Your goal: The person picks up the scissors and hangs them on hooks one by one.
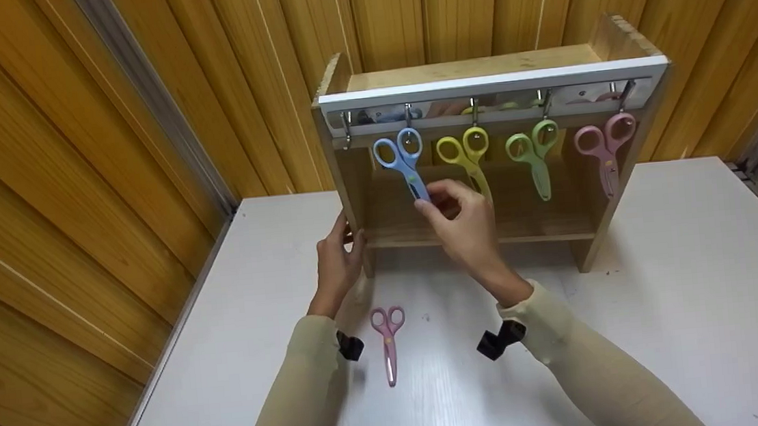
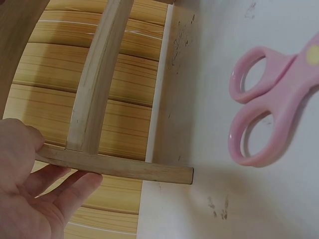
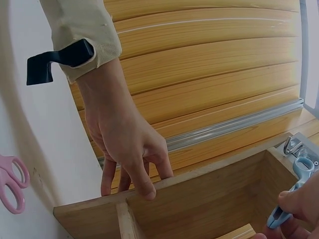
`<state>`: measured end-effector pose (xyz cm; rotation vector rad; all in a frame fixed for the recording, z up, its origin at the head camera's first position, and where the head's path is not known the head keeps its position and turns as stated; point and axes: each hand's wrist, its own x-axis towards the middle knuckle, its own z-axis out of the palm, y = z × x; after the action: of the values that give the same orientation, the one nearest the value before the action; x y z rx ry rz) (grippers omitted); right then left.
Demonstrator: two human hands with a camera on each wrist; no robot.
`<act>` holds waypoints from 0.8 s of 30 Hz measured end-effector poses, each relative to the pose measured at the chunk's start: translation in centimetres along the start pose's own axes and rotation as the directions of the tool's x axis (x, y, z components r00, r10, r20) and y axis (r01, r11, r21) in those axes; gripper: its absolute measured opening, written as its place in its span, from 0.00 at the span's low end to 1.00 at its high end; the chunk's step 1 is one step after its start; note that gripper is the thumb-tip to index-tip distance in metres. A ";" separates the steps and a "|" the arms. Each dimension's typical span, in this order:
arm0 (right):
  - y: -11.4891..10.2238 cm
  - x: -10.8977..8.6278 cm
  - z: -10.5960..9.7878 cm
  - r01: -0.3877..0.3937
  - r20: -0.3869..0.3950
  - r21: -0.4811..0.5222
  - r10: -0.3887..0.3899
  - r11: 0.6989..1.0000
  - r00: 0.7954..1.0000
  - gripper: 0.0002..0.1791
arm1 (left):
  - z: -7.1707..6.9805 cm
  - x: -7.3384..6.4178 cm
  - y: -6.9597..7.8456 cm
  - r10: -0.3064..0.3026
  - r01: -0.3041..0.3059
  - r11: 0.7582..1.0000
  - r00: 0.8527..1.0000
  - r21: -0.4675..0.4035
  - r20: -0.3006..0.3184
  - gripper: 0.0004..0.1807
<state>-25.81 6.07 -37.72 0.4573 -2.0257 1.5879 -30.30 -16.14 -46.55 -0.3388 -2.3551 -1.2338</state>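
Blue scissors (image 1: 409,166) are pinched near the blade end between the thumb and fingers of my right hand (image 1: 469,229). Their finger loops point up, and one overlaps the second hook (image 1: 408,113) from the left in the head view. My left hand (image 1: 337,261) grips the left side panel (image 2: 124,168) of a wooden rack (image 1: 477,236), thumb on one face and fingers on the other. Yellow scissors (image 1: 466,154), green scissors (image 1: 535,151) and pink scissors (image 1: 606,145) hang from hooks to the right. Another pink pair (image 1: 389,342) lies on the table between my forearms.
The rack stands on a white table (image 1: 287,413) before a wood-panelled wall (image 1: 389,13). A metal hook strip (image 1: 499,101) runs along its upper front, with the leftmost hook (image 1: 345,128) beside the blue scissors. Black wrist mounts (image 1: 500,340) sit on both sleeves.
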 end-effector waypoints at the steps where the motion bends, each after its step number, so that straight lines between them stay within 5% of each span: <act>1: 0.1 0.0 0.0 0.001 -0.004 0.003 -0.001 1.000 1.000 0.07 | 0.0 0.0 0.0 0.000 0.000 1.000 1.000 0.000 0.000 0.31; 24: 1.0 0.2 0.6 -0.022 -0.022 0.003 0.023 1.000 0.999 0.08 | 0.1 0.1 -0.1 0.008 -0.008 0.999 1.000 -0.043 -0.008 0.31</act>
<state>-26.62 5.74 -38.54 0.4173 -2.0193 1.6020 -30.41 -16.15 -46.61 -0.3559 -2.3210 -1.2815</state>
